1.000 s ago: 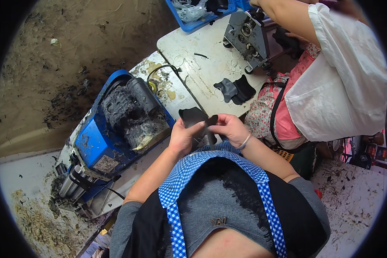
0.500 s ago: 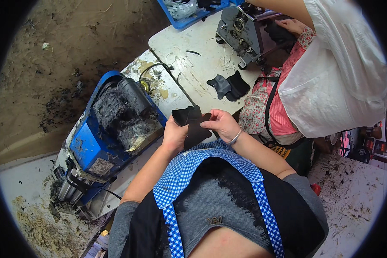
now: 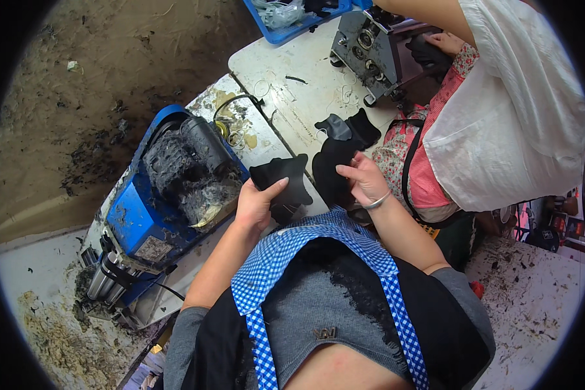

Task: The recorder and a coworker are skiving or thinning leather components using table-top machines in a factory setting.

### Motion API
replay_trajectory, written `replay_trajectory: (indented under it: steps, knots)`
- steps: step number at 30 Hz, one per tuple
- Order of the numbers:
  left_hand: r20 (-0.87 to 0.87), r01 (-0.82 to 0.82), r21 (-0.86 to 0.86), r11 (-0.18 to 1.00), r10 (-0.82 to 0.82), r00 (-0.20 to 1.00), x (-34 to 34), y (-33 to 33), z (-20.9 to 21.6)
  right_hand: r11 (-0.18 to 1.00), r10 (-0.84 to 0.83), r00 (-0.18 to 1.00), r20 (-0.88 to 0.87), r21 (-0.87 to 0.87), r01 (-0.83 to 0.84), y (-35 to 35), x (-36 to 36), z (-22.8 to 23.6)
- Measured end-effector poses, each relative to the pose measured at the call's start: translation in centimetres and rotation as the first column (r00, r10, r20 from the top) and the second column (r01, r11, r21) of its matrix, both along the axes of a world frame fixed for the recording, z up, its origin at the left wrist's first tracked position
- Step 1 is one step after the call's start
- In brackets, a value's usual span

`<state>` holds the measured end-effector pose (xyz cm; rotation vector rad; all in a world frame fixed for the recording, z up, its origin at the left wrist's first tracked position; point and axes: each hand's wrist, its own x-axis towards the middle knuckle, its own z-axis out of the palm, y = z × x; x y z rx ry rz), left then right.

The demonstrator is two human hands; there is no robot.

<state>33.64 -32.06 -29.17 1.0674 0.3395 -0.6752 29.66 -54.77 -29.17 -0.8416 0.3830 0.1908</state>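
Observation:
My left hand (image 3: 257, 203) is closed on a black leather-like piece (image 3: 287, 181), its thumb lying over the top and the fingers hidden below. To the right, my right hand (image 3: 368, 180) pinches another black piece (image 3: 333, 166) between thumb and fingers. A gap separates the two pieces. Just beyond the right-hand piece, a few cut black pieces (image 3: 363, 130) lie on the white table (image 3: 276, 71), one with a greyer face (image 3: 335, 127).
At left stands a blue machine (image 3: 136, 218) with a dark roller (image 3: 203, 144), heaped with grey fluff. A grey machine (image 3: 364, 55) sits at the far right, where a co-worker's hand (image 3: 445, 43) holds black material. A blue tray (image 3: 292, 29) is at the back.
The black material that was together between my hands is now apart as two pieces. My right hand has moved right with one; my left hand keeps the other.

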Motion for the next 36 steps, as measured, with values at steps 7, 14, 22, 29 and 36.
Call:
replay_trajectory:
  steps: [7,14,22,29,36]
  knots:
    - [0.123,-0.038,0.007,0.999,0.036,0.992,-0.7,-2.3,-1.5,0.961,0.275,0.959,-0.069,0.008,-0.276,3.1,-0.6,-1.0]
    - [0.111,-0.002,0.083,0.997,-0.007,0.994,0.2,-1.9,0.3,0.958,0.260,0.962,0.081,0.100,-0.267,0.4,-0.9,3.5]
    - [-0.067,0.119,-0.062,0.991,-0.123,0.990,0.8,-1.5,0.7,0.994,0.071,0.997,0.014,-0.089,-0.070,-0.9,-0.5,-1.8]
    - [0.078,0.027,-0.007,1.000,-0.026,0.997,-0.2,-3.6,-0.2,0.946,0.288,0.957,-0.034,-0.145,-0.290,2.2,-1.6,0.9]
    - [-0.059,0.167,-0.017,0.986,-0.168,0.984,-0.4,-2.7,-1.7,0.903,0.101,0.995,-0.010,-0.419,-0.096,2.7,-1.8,-4.1]
